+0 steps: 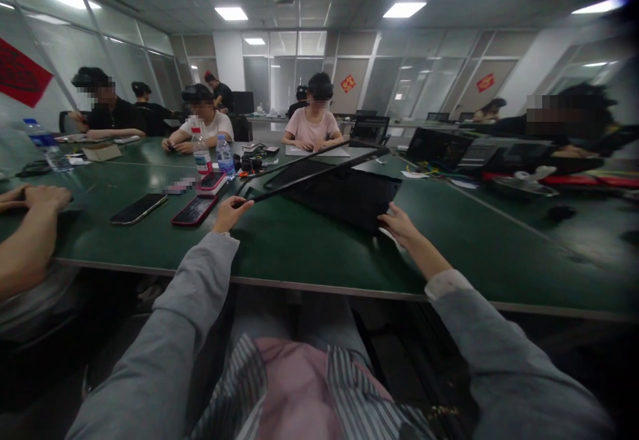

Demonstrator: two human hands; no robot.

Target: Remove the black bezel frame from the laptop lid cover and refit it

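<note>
My left hand (233, 214) pinches the near end of a long, thin black strip (304, 178), its thumb and fingers closed. The strip slants up and away to the right, over a flat black sheet (344, 194). At the sheet's near right corner, my right hand (398, 225) has its fingers closed on the edge. Something whitish shows just below that corner, too little of it to name. Another thin dark bar runs behind the strip; whether the two are joined I cannot tell.
On the green table (299, 253) left of my hands lie a black phone (138, 209) and a red-edged phone (194, 210). Behind them stand two bottles (201, 154). A neighbour's hands (44, 199) rest at far left. A person in pink (313, 124) sits opposite.
</note>
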